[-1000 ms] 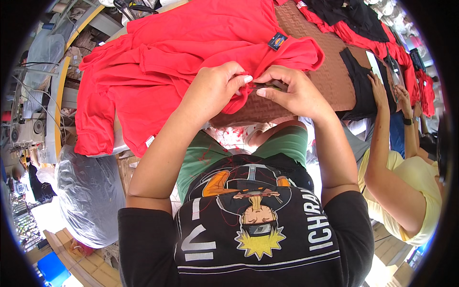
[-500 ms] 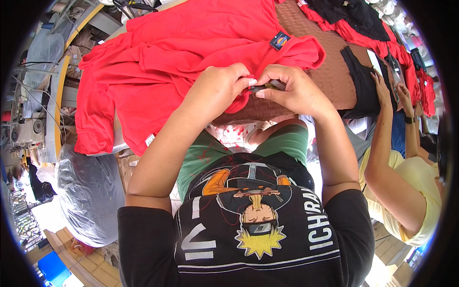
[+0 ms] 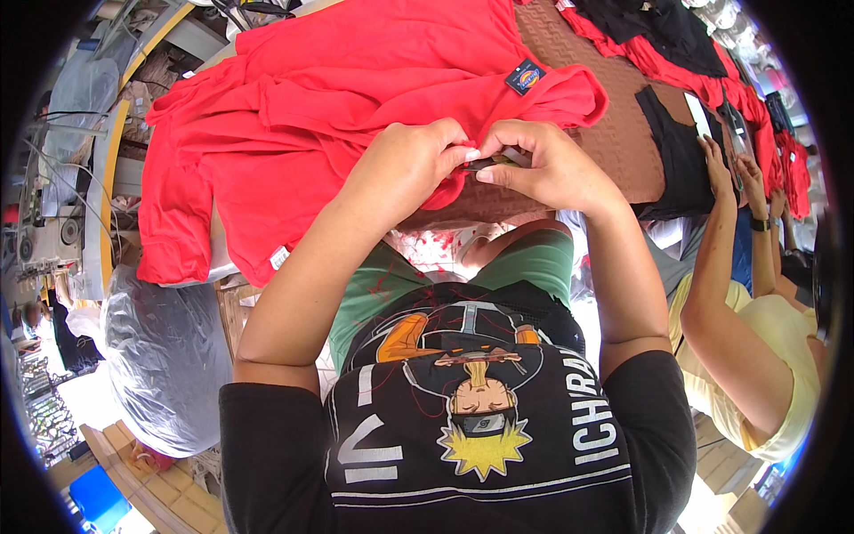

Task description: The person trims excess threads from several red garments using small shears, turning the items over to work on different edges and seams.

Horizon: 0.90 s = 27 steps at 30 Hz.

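A red garment [image 3: 329, 102] lies spread in folds across the table, with a dark label [image 3: 525, 76] near its right end. My left hand [image 3: 411, 165] pinches the near edge of the red fabric between thumb and fingers. Close beside it, my right hand [image 3: 543, 166] is closed round small dark thread snips [image 3: 485, 164], whose tip points left at the pinched edge and almost meets my left thumb. Most of the snips is hidden by the fingers.
The table has a brown textured cover [image 3: 614, 133]. At right, a person in a yellow top [image 3: 756, 347] handles black cloth [image 3: 667, 160]. More red and black garments [image 3: 676, 44] lie at the far right. A plastic-wrapped bundle [image 3: 165, 356] stands at left.
Both hands stay almost in place at the fabric edge. The red garment and its label have shifted very slightly. The co-worker's near hand has moved a little to the right.
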Each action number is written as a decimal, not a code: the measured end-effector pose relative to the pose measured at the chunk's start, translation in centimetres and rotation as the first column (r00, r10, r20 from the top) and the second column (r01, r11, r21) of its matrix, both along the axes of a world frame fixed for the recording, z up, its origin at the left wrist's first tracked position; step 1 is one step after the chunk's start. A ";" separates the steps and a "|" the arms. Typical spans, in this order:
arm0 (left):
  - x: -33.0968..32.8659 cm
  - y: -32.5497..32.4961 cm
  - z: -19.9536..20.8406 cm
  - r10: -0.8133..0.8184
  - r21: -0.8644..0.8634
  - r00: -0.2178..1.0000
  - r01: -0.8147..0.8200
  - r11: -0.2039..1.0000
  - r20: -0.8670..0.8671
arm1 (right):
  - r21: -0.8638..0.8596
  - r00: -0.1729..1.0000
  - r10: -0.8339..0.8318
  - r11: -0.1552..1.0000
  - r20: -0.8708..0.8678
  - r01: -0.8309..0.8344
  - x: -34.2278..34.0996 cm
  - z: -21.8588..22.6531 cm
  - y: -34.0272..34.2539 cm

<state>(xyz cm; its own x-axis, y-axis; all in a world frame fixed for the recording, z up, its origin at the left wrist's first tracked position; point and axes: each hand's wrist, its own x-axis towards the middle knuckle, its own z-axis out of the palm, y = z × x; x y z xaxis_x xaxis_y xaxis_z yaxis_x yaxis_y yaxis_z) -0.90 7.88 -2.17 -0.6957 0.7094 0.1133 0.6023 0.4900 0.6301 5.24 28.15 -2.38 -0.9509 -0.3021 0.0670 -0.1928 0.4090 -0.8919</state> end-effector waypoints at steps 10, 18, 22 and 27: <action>-0.2 -0.1 0.4 0.058 0.022 0.997 -0.059 0.998 0.053 | 0.115 0.998 -0.055 0.992 -0.010 0.056 0.2 0.7 0.0; 0.0 0.0 0.5 0.077 0.032 0.992 -0.081 0.996 0.098 | 0.172 0.982 -0.037 0.983 -0.187 0.070 0.2 0.0 -0.7; 0.0 0.1 0.6 0.087 0.021 0.986 -0.091 0.996 0.139 | 0.264 0.971 -0.026 0.960 -0.239 0.090 0.3 0.6 -1.0; -0.1 -1.7 2.0 -0.082 0.304 0.994 0.055 0.951 0.075 | 0.282 0.955 -0.075 0.946 -0.286 0.158 0.7 1.5 -0.4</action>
<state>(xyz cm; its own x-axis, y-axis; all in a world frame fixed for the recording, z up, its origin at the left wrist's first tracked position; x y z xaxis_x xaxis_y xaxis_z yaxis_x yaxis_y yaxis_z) -1.04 6.21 -0.13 -0.6630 0.6979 0.2710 0.5651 0.2291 0.7926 5.98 27.78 -0.85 -0.9395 -0.2361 0.2484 -0.3422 0.6824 -0.6459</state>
